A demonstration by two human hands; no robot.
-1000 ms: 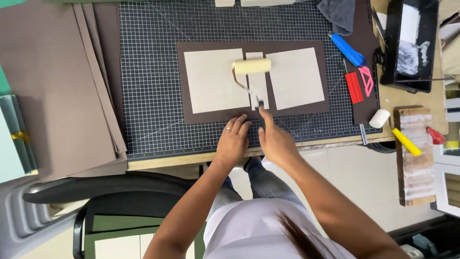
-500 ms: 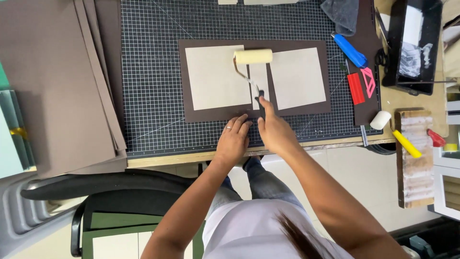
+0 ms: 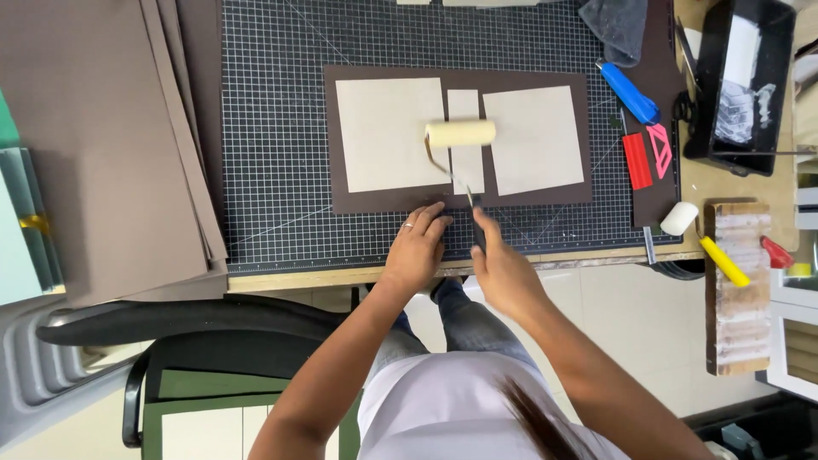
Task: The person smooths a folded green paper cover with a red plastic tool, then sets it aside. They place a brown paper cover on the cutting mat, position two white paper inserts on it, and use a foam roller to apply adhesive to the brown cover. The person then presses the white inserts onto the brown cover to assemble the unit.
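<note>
Cream foam roller [image 3: 461,133] lies crosswise over the narrow middle card [image 3: 465,140] on the brown sheet [image 3: 460,199], straight ahead of the right hand [image 3: 503,266], which grips its handle. The left hand [image 3: 416,249] presses flat on the sheet's near edge

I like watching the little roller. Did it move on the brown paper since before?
Yes. The roller slid toward the person along the narrow middle card, away from the brown sheet's far edge, pulled by the right hand.

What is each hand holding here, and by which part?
The right hand grips the paint roller by its handle end. The left hand holds nothing; it presses flat on the dark brown sheet.
</note>
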